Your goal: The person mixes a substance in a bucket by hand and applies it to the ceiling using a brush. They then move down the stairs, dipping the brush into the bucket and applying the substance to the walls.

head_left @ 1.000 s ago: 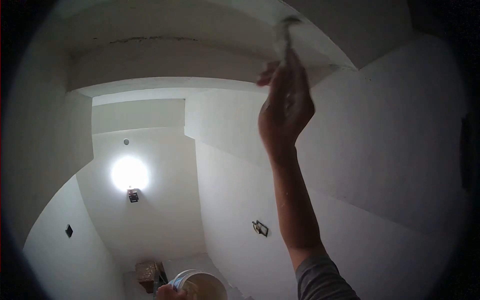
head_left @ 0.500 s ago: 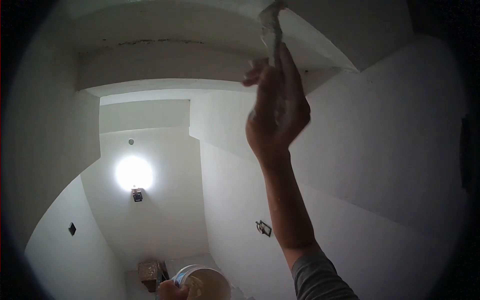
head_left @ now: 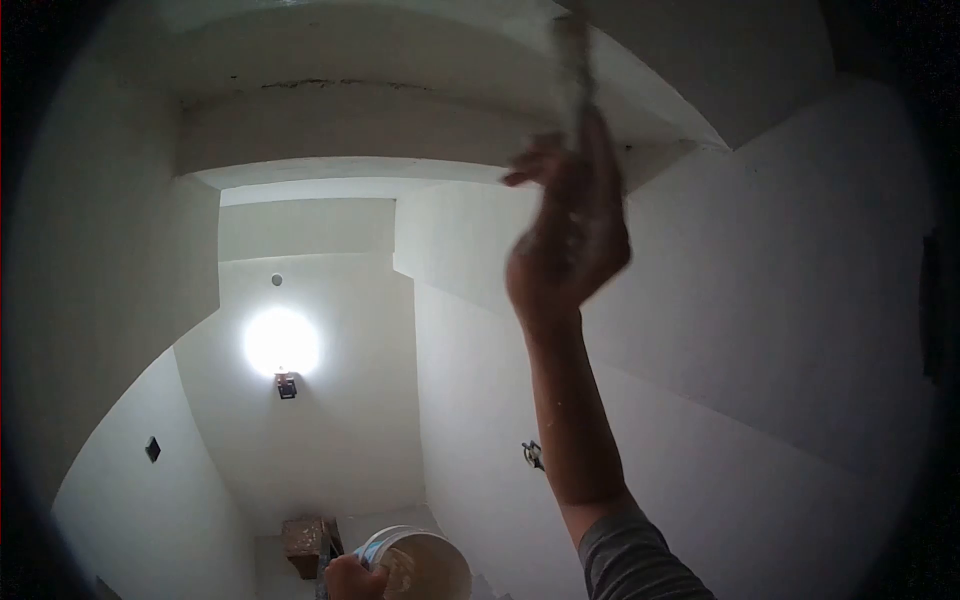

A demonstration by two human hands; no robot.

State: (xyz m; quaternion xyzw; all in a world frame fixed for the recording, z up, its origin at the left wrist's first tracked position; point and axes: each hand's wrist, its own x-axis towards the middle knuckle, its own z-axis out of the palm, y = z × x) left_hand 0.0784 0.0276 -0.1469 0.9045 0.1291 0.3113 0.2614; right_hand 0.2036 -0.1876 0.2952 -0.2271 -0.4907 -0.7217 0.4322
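I look up at a white ceiling beam (head_left: 640,90). My right hand (head_left: 570,235) is raised overhead and closed on the handle of a putty knife (head_left: 573,60), whose blade meets the edge of the beam. At the bottom of the view, my left hand (head_left: 352,578) grips the rim of a white bucket (head_left: 420,565) with pale paste inside. Only the top of that hand shows.
White walls close in on both sides. A bright lamp (head_left: 281,342) glares on the far wall, with a small fixture (head_left: 287,386) under it. A wall box (head_left: 532,455) sits on the right wall, a dark one (head_left: 152,449) on the left. A brown box (head_left: 305,532) lies below.
My right hand has shifted slightly right along the beam edge with the knife. The bucket has come a little further into view at the bottom.
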